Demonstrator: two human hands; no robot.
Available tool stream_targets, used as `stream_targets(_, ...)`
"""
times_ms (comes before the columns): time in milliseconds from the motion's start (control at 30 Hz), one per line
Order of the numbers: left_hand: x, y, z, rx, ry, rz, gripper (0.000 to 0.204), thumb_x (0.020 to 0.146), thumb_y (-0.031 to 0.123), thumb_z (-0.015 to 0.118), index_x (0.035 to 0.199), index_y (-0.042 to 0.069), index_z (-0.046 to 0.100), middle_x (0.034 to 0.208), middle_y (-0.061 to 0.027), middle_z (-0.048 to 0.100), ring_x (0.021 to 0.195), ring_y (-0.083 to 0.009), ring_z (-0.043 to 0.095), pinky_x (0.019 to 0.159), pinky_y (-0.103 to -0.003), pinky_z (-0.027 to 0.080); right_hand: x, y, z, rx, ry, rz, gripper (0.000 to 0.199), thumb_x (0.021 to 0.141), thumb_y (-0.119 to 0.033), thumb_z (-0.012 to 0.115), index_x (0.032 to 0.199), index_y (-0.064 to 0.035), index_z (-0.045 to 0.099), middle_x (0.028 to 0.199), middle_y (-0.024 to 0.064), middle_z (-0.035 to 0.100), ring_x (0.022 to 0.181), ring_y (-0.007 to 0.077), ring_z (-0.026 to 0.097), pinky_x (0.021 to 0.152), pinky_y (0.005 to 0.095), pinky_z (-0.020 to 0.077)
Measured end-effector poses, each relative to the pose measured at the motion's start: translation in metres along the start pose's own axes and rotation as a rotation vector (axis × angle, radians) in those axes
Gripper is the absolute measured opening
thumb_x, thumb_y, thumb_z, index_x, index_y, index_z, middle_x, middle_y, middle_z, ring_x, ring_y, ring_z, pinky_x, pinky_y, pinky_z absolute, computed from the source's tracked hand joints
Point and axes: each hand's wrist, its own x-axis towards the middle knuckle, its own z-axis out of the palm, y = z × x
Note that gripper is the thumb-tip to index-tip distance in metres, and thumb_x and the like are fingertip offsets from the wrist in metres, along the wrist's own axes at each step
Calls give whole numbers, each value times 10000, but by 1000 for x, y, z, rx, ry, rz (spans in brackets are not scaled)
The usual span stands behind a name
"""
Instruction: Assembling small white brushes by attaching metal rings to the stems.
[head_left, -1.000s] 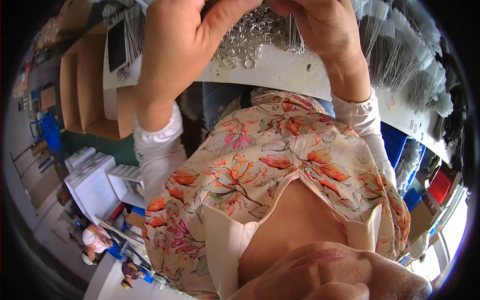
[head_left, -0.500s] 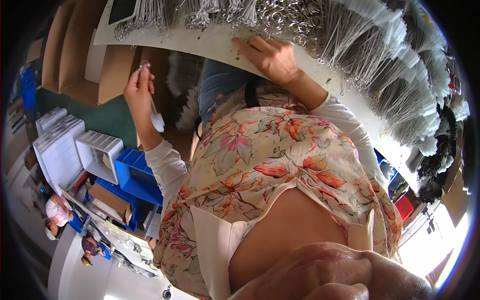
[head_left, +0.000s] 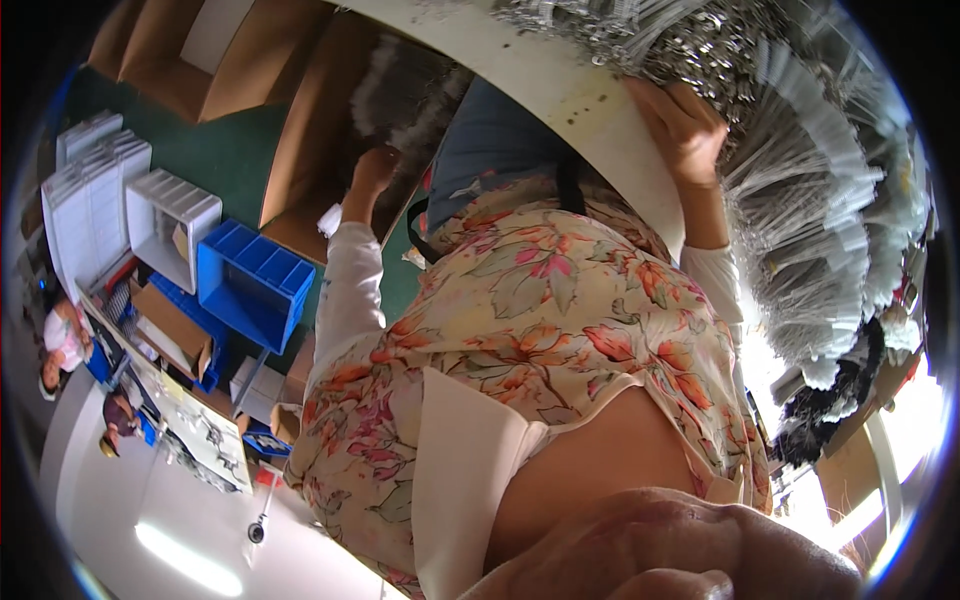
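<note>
My left hand [head_left: 374,172] is closed over the open cardboard box at my left. A white bristle tuft [head_left: 329,220] shows beside its wrist, the end of a thin wire brush whose ring end is hidden in the fingers. On the pale table [head_left: 560,85], my right hand [head_left: 686,135] reaches the near edge of a heap of wire brushes [head_left: 790,215]. Its fingers are bent down against the metal ring ends [head_left: 705,50]; their tips are hidden, so what they grip cannot be made out. The heaped brushes have thin wire stems and white bristles.
The tall cardboard box [head_left: 305,140] at my left holds white-bristled brushes [head_left: 385,85]. Beyond it stand another carton [head_left: 165,80], white crates [head_left: 175,225] and a blue crate [head_left: 255,285]. Black-bristled brushes [head_left: 835,395] lie at the right. Two people [head_left: 65,340] are far left.
My left hand has moved right and away from me, over the cardboard box, still with the brush. My right hand has shifted right along the table to the ring ends. The view has turned.
</note>
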Motion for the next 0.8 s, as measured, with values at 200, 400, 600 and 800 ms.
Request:
stream_targets(200, 53, 29, 18, -71, 5, -85, 310, 858, 308, 471, 1036, 111, 631, 1028, -187, 629, 973, -361, 599, 847, -469, 467, -1, -2, -7, 42, -16, 40, 197, 662, -117, 758, 841, -194, 725, 587, -33, 489, 449, 115, 492, 412, 269, 410)
stream_targets(400, 96, 17, -14, 277, 160, 12, 368, 821, 346, 569, 1089, 101, 629, 1048, -186, 633, 973, -340, 611, 826, -439, 483, -3, -7, 0, 0, -89, 26, 192, 683, -98, 758, 862, -158, 726, 603, -22, 518, 461, 122, 485, 430, 278, 408)
stream_targets(600, 62, 36, -26, -945, 457, -580, 334, 826, 284, 632, 1059, 45, 636, 939, -121, 669, 749, -210, 648, 686, -354, 522, 9, -17, -29, -22, -123, 83, 244, 677, -102, 748, 913, -155, 710, 654, -2, 546, 533, 154, 523, 507, 294, 453)
stream_targets(800, 0, 72, -179, -1327, 1260, -200, 203, 909, 167, 538, 977, -16, 593, 897, -116, 633, 753, -186, 616, 685, -299, 545, 11, -19, -49, 212, -108, 25, 201, 654, -58, 726, 849, -94, 689, 687, 23, 572, 627, 175, 561, 595, 312, 473)
